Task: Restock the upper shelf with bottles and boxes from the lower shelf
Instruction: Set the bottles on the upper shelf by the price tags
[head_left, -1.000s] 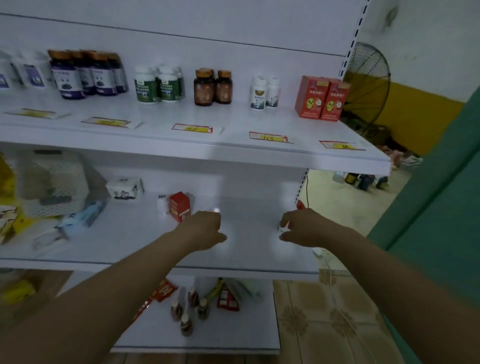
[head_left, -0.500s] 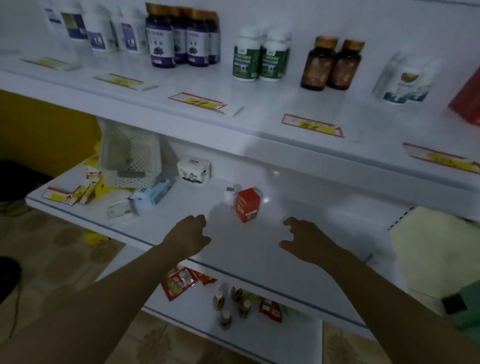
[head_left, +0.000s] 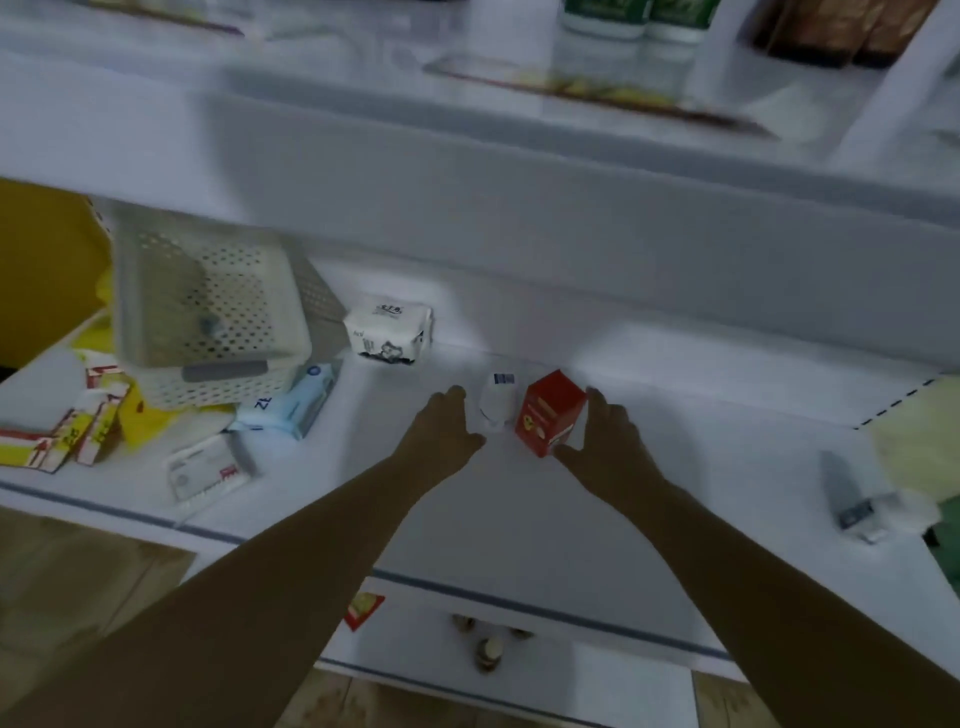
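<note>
On the lower white shelf (head_left: 519, 519) a small white bottle (head_left: 497, 400) stands beside a red box (head_left: 549, 410). My left hand (head_left: 447, 431) lies just left of the bottle, fingers relaxed, holding nothing. My right hand (head_left: 602, 436) is at the red box, its fingers along the box's right side and its thumb near the lower front corner, without a firm grip. Blurred at the top of the view, the upper shelf (head_left: 467, 171) carries green-and-white bottles (head_left: 639, 15) and brown bottles (head_left: 831, 31).
At the left of the lower shelf stand a white perforated basket (head_left: 208, 301), a white pack (head_left: 389, 332), a blue pack (head_left: 291, 405) and several small boxes (head_left: 78, 431). Small bottles (head_left: 488, 654) sit on the bottom shelf. A grey object (head_left: 852, 499) lies at right.
My head has dropped and moved closer to the lower shelf. Both hands have reached forward to the white bottle and the red box.
</note>
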